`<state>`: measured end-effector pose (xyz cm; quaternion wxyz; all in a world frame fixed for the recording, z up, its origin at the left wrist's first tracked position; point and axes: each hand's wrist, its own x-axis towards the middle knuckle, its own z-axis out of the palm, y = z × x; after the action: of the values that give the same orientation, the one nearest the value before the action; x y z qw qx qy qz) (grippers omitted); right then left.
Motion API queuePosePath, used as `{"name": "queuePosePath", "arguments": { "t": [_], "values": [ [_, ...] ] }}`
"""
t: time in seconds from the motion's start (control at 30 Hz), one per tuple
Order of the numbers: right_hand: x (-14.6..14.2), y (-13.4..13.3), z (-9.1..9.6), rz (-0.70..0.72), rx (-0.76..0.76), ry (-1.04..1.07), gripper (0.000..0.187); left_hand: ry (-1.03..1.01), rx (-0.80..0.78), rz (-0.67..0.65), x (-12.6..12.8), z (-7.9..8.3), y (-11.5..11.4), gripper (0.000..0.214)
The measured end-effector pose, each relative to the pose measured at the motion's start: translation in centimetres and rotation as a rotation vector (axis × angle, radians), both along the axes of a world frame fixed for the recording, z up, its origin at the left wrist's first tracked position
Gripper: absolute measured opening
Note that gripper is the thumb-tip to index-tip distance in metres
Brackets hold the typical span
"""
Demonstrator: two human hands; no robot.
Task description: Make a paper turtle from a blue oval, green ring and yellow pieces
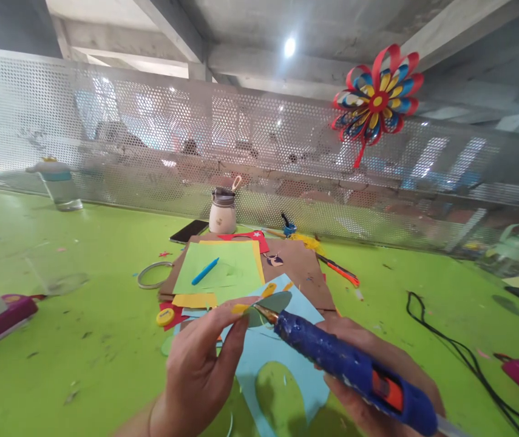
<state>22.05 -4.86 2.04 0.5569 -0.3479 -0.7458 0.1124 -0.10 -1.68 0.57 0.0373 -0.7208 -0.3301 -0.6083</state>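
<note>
Your left hand (207, 358) grips grey-green paper oval (280, 301), right hand (375, 341) blue plastic glue gun (332, 352); apparently gluing, next needs steadiness.

Scuffed plastic glue gun (327, 351), metal nozzle (267, 314), smooth matt light-blue paper (271, 352), perforated metal screen (150, 127).

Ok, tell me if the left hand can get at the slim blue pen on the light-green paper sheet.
Probably yes: the slim blue pen lies uncovered on the light-green paper sheet, beyond the left hand, though those fingers would likely have to free themselves of the grey-green paper piece first.
</note>
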Motion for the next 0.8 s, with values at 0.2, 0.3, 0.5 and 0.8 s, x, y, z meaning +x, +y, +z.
{"name": "queuePosePath", "arguments": {
  "t": [0.2,0.3,0.5,0.8],
  "values": [
    [0.7,1.3,-0.4,0.107,0.074,-0.128,0.034,0.002,-0.021,0.042,0.0,-0.3,-0.2,0.01],
    [0.6,1.1,-0.2,0.044,0.059,-0.147,0.032,0.007,-0.034,0.048,0.0,-0.4,-0.3,0.009],
    [0.9,1.7,-0.7,0.044,-0.006,-0.235,0.021,0.005,-0.032,0.072,0.0,-0.4,-0.2,0.008],
    [0.7,1.7,-0.9,0.008,0.017,-0.247,0.033,-0.003,-0.065,0.07,-0.2,-0.9,-0.3,0.009]
  ]
}}
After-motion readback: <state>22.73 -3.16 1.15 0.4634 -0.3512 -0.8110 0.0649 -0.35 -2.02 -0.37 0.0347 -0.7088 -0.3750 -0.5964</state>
